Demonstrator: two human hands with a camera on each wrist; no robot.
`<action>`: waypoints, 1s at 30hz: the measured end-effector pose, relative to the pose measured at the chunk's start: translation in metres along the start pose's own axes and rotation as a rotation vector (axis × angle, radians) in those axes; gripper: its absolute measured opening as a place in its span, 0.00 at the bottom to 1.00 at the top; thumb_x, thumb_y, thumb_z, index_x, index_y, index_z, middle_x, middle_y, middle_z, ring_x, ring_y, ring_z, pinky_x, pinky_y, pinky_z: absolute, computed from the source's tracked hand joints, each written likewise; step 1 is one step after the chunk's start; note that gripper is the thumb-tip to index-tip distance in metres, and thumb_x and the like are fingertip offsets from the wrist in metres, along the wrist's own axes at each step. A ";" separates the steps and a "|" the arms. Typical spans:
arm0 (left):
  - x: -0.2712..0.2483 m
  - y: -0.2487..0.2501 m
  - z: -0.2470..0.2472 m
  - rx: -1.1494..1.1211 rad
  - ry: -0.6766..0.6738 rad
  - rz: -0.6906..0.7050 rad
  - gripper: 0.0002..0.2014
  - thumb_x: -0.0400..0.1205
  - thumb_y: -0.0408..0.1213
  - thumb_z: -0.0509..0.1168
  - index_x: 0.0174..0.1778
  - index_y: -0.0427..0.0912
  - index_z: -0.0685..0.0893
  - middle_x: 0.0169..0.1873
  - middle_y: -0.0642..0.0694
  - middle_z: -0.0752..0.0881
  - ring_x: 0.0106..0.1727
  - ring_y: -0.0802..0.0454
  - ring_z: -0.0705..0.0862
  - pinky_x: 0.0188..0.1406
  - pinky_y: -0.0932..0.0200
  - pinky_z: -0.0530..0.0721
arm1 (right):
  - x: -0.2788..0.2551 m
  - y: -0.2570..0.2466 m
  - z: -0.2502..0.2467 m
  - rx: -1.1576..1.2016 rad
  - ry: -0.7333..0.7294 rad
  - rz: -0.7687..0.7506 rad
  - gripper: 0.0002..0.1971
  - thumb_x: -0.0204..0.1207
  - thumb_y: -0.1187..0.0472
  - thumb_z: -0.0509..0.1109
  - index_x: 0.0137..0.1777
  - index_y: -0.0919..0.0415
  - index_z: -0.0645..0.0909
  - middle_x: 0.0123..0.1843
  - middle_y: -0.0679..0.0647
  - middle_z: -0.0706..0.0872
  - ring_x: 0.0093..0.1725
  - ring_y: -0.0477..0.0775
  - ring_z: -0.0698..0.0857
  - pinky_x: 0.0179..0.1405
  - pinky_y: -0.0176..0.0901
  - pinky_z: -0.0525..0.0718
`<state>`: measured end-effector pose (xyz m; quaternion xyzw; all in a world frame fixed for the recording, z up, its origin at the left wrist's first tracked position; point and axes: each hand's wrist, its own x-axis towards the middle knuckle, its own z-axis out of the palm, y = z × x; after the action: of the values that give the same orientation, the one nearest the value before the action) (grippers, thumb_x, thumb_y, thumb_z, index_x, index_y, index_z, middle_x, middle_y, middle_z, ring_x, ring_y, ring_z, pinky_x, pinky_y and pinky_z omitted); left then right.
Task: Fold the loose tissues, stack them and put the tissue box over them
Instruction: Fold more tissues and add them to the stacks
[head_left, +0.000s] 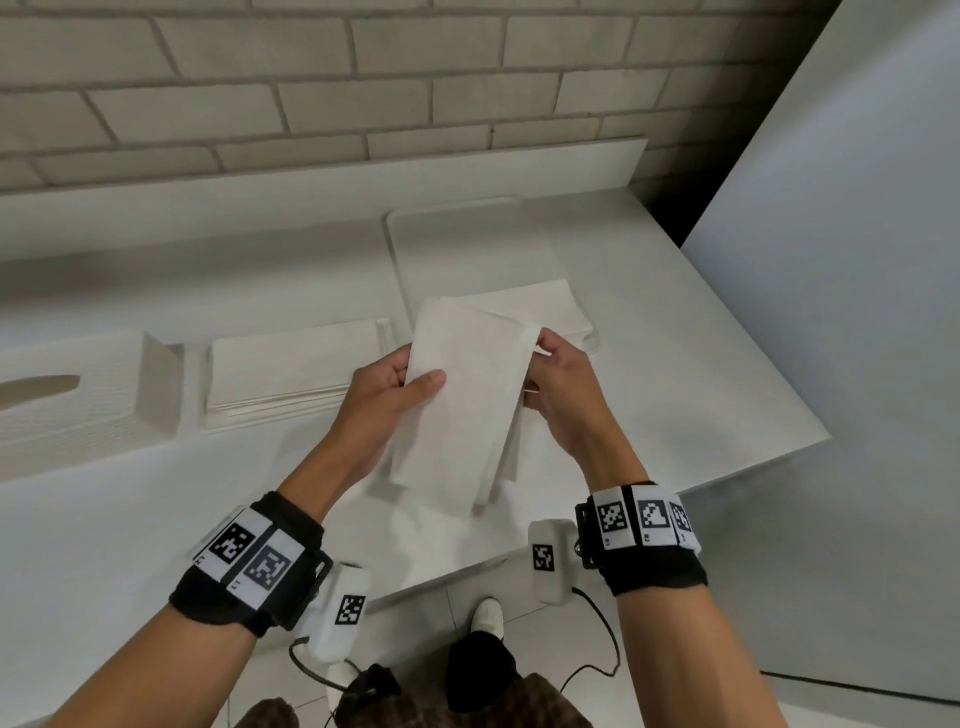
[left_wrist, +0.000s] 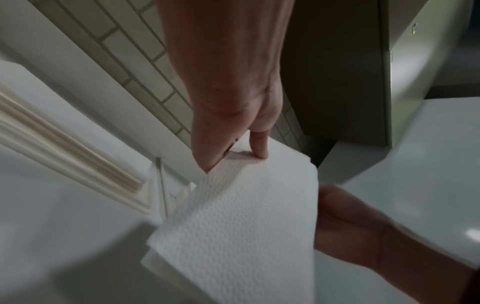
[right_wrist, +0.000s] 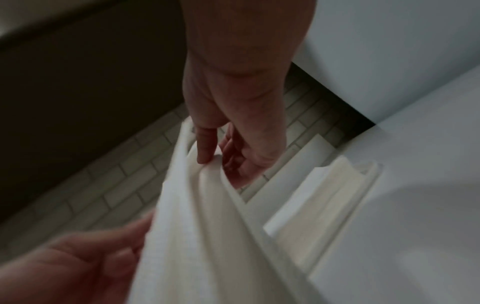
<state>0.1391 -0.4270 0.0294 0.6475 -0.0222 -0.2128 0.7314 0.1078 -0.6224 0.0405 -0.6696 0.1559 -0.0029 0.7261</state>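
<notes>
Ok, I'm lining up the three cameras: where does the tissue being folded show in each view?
Head: the held tissue is at centre, between the left hand and the right hand.
Left wrist: the tissue fills the lower middle, pinched at its top edge.
Right wrist: the tissue runs from centre to the bottom edge.
Shared landmark: the brick wall, also at and.

Centre frame: tissue (head_left: 462, 395) held above the counter (head_left: 130, 525), left hand (head_left: 387, 400) at its left edge, right hand (head_left: 563, 389) at its right. Middle left: tissue box (head_left: 78, 395); just right of it, folded stack (head_left: 296, 371). Behind the tissue: tray (head_left: 467, 239) bearing loose tissues (head_left: 550, 306).
</notes>
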 end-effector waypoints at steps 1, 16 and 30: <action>0.001 0.002 0.001 -0.009 0.007 0.000 0.15 0.81 0.29 0.68 0.64 0.41 0.85 0.56 0.44 0.91 0.57 0.46 0.90 0.57 0.53 0.86 | -0.003 -0.009 0.003 0.033 -0.041 -0.022 0.08 0.78 0.67 0.67 0.55 0.64 0.83 0.41 0.59 0.89 0.38 0.56 0.86 0.42 0.52 0.84; -0.009 -0.008 -0.016 -0.004 0.144 0.067 0.19 0.75 0.40 0.73 0.61 0.42 0.81 0.56 0.43 0.89 0.56 0.45 0.88 0.55 0.49 0.86 | -0.013 0.020 0.042 -0.051 -0.169 -0.040 0.18 0.78 0.57 0.71 0.66 0.62 0.82 0.60 0.59 0.89 0.61 0.59 0.88 0.60 0.53 0.85; -0.017 -0.030 -0.038 0.048 0.160 0.141 0.18 0.79 0.31 0.70 0.64 0.44 0.80 0.58 0.43 0.89 0.61 0.45 0.87 0.59 0.51 0.84 | -0.011 0.037 0.072 -0.033 -0.231 -0.053 0.14 0.76 0.64 0.74 0.61 0.63 0.85 0.55 0.57 0.92 0.55 0.53 0.91 0.55 0.45 0.87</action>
<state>0.1270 -0.3878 -0.0012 0.6767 -0.0143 -0.1076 0.7282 0.1060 -0.5464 0.0106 -0.6811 0.0536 0.0575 0.7279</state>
